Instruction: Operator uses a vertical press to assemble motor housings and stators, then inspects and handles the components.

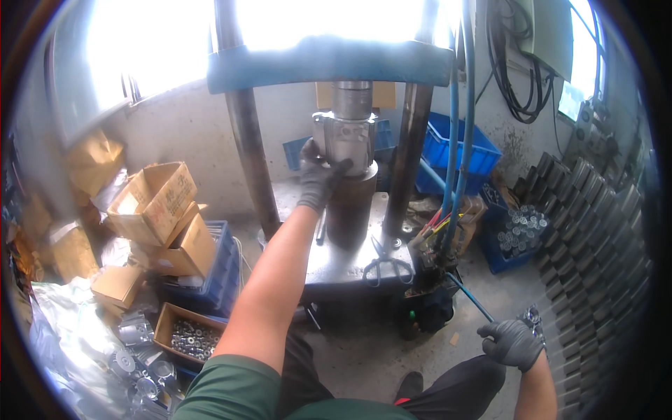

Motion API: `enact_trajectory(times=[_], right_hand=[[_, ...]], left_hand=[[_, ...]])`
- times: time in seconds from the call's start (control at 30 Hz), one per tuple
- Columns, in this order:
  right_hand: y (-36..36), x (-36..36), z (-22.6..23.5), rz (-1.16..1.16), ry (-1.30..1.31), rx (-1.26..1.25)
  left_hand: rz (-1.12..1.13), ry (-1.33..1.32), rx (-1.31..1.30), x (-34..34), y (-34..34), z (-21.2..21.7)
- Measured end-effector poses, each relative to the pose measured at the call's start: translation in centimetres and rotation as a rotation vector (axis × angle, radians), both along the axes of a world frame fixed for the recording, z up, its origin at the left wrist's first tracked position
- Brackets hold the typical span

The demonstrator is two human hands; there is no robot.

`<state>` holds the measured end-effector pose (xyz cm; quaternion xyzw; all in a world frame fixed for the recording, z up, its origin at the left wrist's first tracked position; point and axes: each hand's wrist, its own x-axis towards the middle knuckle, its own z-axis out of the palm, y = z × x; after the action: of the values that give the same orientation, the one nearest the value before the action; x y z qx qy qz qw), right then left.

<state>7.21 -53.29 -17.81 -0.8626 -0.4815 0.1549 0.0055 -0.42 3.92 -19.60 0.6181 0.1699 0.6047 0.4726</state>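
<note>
A silver ribbed metal housing (352, 143) stands upright under the ram (352, 101) of a blue-beamed press. Beneath it is a dark round metal block (353, 210) on the press bed. My left hand (320, 178), in a grey glove, is closed against the housing's lower left side, thumb across its front. My right hand (514, 344), also gloved, is wrapped round the end of a thin blue lever (470, 297) at the press's right side. Scissors (387, 271) with large loop handles lie at the front right of the bed, beside a bright bolt head.
Open cardboard boxes (155, 203) sit on a blue crate (225, 266) at the left, with a box of small metal parts (189, 339) nearer me. Stacked metal tubes (595, 231) line the right side. A blue bin of round parts (521, 234) stands beside them. Hoses (458, 140) run down the right column.
</note>
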Motion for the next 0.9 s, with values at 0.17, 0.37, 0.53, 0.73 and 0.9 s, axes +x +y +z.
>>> enact_trajectory(times=[0.17,0.37,0.53,0.73,0.9], right_hand=[[3.4,1.1,3.2,-0.086,-0.324,0.425],[12.8,10.0,7.4,0.055,-0.671,1.185],[14.0,10.7,7.8,-0.031,-0.387,1.242],[5.0,3.3,2.3,0.081,-0.264,0.312],[-1.9,0.0,-3.2,0.118,0.005,-0.210]], left_hand=[[-0.046,0.063,-0.012,-0.6,-0.4,0.0],[-0.128,-0.003,0.000,0.4,1.0,-1.3],[-0.066,0.049,0.038,-0.1,1.3,-1.5],[0.027,0.126,0.031,-2.4,1.5,-1.1],[-0.056,0.145,0.010,-0.4,0.3,-0.2]])
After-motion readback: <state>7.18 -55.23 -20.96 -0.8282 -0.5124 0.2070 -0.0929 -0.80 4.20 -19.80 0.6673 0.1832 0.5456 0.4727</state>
